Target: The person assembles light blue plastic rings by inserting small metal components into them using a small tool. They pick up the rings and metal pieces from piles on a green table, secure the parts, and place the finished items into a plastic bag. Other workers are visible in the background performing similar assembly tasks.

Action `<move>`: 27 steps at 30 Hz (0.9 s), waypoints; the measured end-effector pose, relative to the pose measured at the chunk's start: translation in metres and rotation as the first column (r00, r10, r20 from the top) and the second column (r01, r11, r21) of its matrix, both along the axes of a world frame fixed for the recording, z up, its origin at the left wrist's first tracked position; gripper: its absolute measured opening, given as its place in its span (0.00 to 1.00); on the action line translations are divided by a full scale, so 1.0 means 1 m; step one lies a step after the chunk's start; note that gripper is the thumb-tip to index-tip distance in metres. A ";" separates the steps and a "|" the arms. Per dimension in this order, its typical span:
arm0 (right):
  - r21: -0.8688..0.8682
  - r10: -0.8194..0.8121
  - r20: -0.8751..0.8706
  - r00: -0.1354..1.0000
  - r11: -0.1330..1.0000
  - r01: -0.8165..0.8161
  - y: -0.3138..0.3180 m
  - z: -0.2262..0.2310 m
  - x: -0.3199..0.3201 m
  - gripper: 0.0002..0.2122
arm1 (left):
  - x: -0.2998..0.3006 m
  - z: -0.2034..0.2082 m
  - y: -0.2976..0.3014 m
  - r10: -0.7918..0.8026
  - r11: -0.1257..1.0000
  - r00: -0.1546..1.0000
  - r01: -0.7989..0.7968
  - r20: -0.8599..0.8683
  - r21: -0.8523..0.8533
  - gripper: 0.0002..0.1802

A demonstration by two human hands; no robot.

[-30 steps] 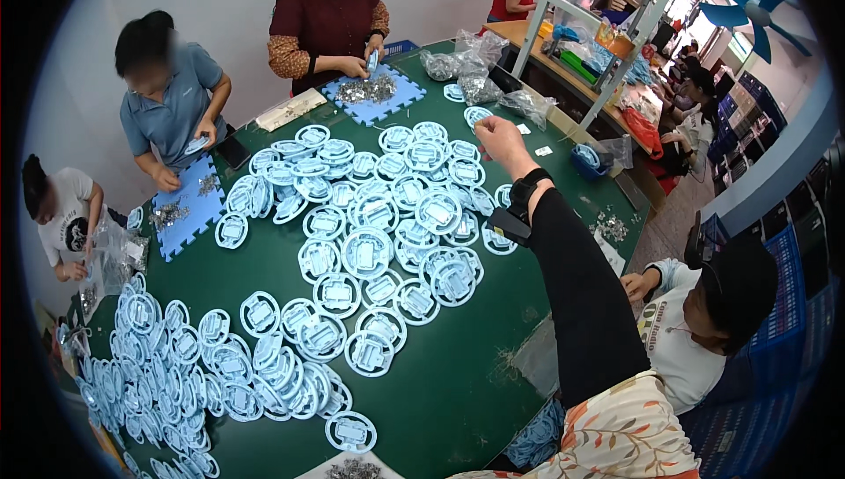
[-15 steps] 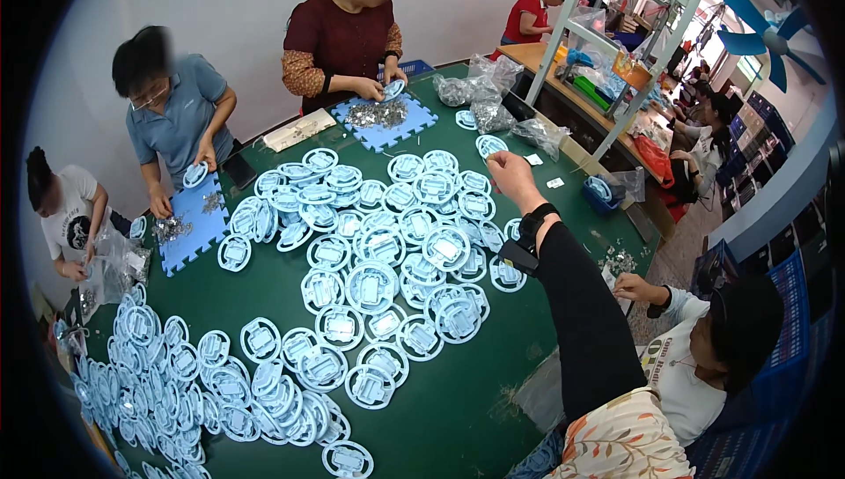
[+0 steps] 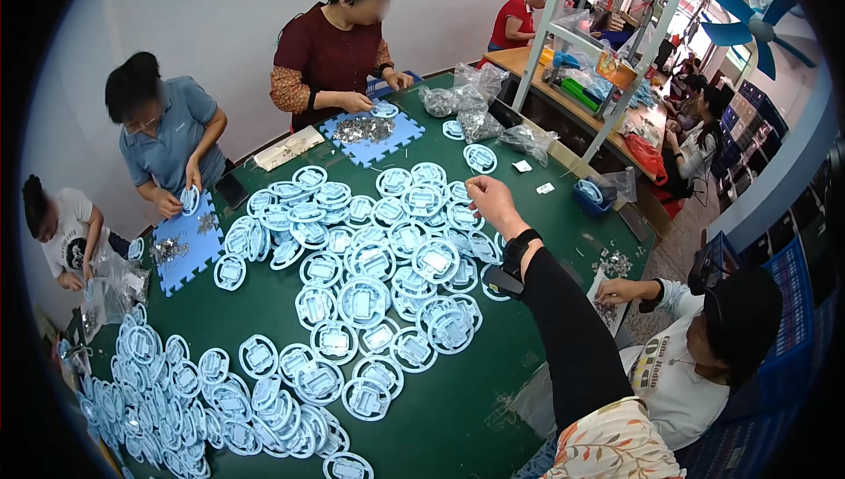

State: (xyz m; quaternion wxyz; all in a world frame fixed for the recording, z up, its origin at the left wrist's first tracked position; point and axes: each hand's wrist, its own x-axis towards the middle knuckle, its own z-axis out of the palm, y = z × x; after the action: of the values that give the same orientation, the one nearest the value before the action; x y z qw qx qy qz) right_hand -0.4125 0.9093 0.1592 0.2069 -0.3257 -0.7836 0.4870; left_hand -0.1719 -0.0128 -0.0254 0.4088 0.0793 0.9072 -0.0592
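My right hand (image 3: 492, 201) reaches in from the lower right over the right edge of a pile of pale blue round plastic parts (image 3: 437, 257). Its fingers curl downward and are closed; whatever they might hold is hidden under the hand. Just beyond the fingertips a single round blue part (image 3: 480, 158) lies flat on the green table (image 3: 563, 241), apart from the hand. Each part is a ring with a rectangular piece in its middle. My left hand is out of view.
Co-workers handle similar parts beside blue foam mats (image 3: 380, 150) heaped with small metal pieces. Another person sits at right near a small metal heap (image 3: 613, 264). Clear plastic bags (image 3: 478, 123) and a blue basket (image 3: 591, 196) stand along the far right edge.
My right hand has drawn back from the lone round part toward the pile. The view has shifted slightly. The co-worker in dark red has moved one hand away from the blue part.
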 end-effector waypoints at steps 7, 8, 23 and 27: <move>-0.124 0.090 0.007 0.996 0.988 -0.088 -0.034 -0.035 0.018 0.14 | 0.008 -0.028 -0.029 -0.186 0.982 0.982 0.186 0.031 -0.018 0.25; -0.140 0.107 0.010 0.994 0.985 -0.104 -0.039 -0.036 0.020 0.14 | 0.009 -0.027 -0.030 -0.193 0.981 0.981 0.193 0.026 0.004 0.24; -0.238 0.128 0.031 0.991 0.964 -0.116 -0.070 -0.044 0.053 0.15 | 0.011 -0.048 -0.050 -0.325 0.944 0.945 0.326 -0.026 0.041 0.15; -0.268 0.138 0.017 0.990 0.955 -0.129 -0.072 -0.053 0.063 0.15 | 0.009 -0.040 -0.046 -0.255 0.964 0.967 0.256 -0.027 0.079 0.17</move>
State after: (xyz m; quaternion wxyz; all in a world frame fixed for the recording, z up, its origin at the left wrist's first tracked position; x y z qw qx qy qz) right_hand -0.3494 0.8377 0.1063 0.1141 -0.3055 -0.7347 0.5948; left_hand -0.1626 -0.0593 -0.0659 0.3868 0.2116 0.8944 -0.0750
